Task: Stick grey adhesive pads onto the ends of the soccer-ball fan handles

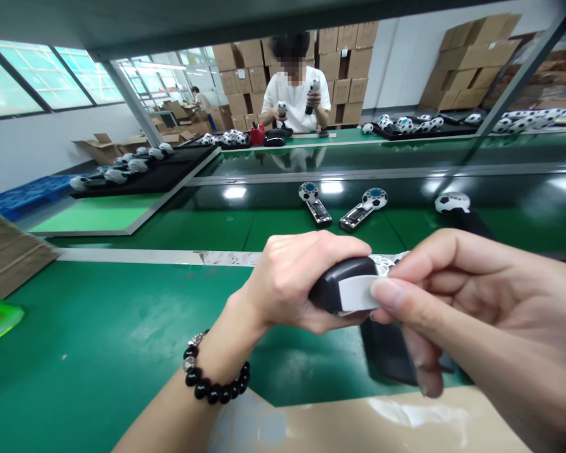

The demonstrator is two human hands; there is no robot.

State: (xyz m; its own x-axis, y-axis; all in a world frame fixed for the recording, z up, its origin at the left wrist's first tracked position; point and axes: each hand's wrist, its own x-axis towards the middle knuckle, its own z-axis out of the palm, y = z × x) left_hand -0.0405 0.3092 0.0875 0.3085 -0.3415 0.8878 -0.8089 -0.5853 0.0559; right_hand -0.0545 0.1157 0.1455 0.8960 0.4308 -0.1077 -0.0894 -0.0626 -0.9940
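Observation:
My left hand [302, 274] wraps around the black handle [327, 286] of what looks like a handheld fan, its rounded end facing me. Between thumb and fingers, my right hand [453, 302] pinches a white sticker [356, 292] lying against that handle end. Whether the sticker is fully stuck on cannot be seen. A bit of white grille [382, 264] shows behind the handle, mostly hidden by my fingers. Below my hands lies a dark flat object [387, 352], partly covered by the right hand.
Two opened football-patterned fans [317, 211] [363, 209] lie on the green belt [217, 220]. Another football-patterned fan [453, 202] is at right. Black trays [170, 173] hold several more. A person [295, 100] works opposite. Brown cardboard [334, 428] lies in front, under an overhead shelf [170, 25].

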